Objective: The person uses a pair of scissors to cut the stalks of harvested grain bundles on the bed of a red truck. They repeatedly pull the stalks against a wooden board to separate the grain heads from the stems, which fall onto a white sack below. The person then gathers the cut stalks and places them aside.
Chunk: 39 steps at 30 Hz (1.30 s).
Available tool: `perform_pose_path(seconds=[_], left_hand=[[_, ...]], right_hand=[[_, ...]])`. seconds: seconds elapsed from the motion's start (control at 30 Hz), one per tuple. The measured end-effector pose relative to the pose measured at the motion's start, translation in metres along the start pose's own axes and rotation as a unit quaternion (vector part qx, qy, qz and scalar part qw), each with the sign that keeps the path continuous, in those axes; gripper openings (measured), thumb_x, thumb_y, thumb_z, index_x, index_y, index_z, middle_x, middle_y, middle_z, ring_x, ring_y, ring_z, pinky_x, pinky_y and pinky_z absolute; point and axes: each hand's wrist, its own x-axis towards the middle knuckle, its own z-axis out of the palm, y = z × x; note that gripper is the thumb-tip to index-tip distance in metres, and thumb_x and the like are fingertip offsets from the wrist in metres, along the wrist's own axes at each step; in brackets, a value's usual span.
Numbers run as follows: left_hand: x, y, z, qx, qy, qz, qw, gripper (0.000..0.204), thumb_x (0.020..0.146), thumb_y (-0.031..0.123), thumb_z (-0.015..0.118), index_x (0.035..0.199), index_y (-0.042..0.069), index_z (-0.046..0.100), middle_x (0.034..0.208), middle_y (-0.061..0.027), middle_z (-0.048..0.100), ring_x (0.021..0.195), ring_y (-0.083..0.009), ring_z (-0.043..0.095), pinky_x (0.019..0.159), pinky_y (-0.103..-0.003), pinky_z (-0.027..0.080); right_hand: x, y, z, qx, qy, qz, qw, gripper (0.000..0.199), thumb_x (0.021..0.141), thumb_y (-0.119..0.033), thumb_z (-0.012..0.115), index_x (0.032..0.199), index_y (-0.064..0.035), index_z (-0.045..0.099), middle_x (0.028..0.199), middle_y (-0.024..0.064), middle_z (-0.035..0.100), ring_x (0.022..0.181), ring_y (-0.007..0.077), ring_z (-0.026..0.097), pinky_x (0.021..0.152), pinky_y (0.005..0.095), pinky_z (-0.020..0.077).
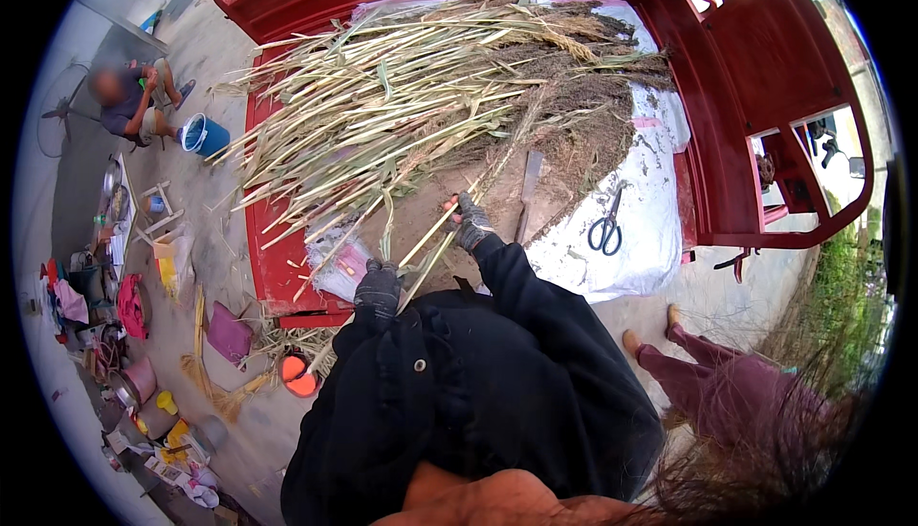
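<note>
A thick layer of long pale-green plant stalks point(382, 96) with bushy brown seed heads point(583, 96) lies in front of me. My right hand point(471, 224), in a grey glove with bare fingertips showing, is closed round a few stalks that slant down toward me. Lower and to the left, my gloved left hand point(378, 289) is closed at the lower part of these stalks; its fingers are partly hidden. Just right of my right hand lies a long flat blade point(529, 186). Farther right, black-handled scissors point(607, 228) rest on a white sheet point(652, 196).
The stalks lie on a red cargo bed point(277, 277) with raised red sides. At left, a person point(129, 100) sits by a blue bucket point(205, 134). Brooms point(203, 368) and household goods cover the left floor. Another person's legs point(703, 363) show at right.
</note>
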Motion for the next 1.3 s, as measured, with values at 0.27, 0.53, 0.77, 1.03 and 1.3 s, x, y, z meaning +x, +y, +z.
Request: perform_pose_path(seconds=[0.27,0.53,0.77,1.03,1.3], left_hand=[[-0.098,-0.172,-0.014,0.12,-0.062,-0.028,0.99,0.026,0.074,0.021,0.054,0.097,0.01,0.053,0.088,-0.016,0.056,0.079,-0.0338,0.057,0.066,-0.045,0.046],[-0.163,-0.256,-0.067,0.193,-0.068,-0.439,0.875,0.032,0.073,0.026,0.054,0.1,0.007,0.054,0.098,-0.0177,0.054,0.092,-0.0329,0.053,0.077,-0.045,0.043],[0.055,-0.199,-0.051,0.165,0.185,-0.059,0.967,0.044,0.072,0.032,0.057,0.109,0.009,0.053,0.111,-0.0145,0.051,0.106,-0.0304,0.046,0.09,-0.044,0.035],[0.166,-0.123,-0.003,0.055,-0.043,-0.042,0.997,0.034,0.076,0.028,0.051,0.102,0.006,0.056,0.098,-0.0196,0.056,0.093,-0.0329,0.053,0.083,-0.042,0.04],[0.054,0.024,0.001,-0.08,-0.093,0.038,0.992,0.033,0.077,0.024,0.05,0.105,0.005,0.053,0.089,-0.021,0.057,0.082,-0.0355,0.056,0.071,-0.043,0.044]], right_hand=[[0.034,-0.026,-0.047,0.021,0.068,-0.085,0.994,0.025,0.086,-0.035,0.046,0.079,-0.0118,0.051,0.069,0.0041,0.058,0.048,0.0109,0.042,0.042,0.0267,0.0349],[0.024,-0.024,-0.038,-0.017,0.055,-0.041,0.997,0.022,0.085,-0.033,0.048,0.079,-0.0122,0.05,0.068,0.0036,0.056,0.047,0.0111,0.041,0.04,0.028,0.0368],[0.009,-0.003,-0.031,0.046,0.088,-0.077,0.992,0.02,0.086,-0.026,0.049,0.078,-0.0078,0.049,0.059,0.0062,0.05,0.053,0.0219,0.05,0.049,0.0338,0.0453],[-0.015,-0.007,-0.024,0.153,0.002,-0.025,0.988,0.017,0.086,-0.025,0.046,0.075,-0.0115,0.047,0.052,0.0029,0.04,0.046,0.0187,0.041,0.041,0.0303,0.0347],[-0.019,0.007,0.01,0.122,-0.011,0.047,0.991,0.014,0.085,-0.028,0.05,0.083,-0.0137,0.049,0.051,-0.0021,0.034,0.041,0.0119,0.033,0.038,0.0276,0.0276]])
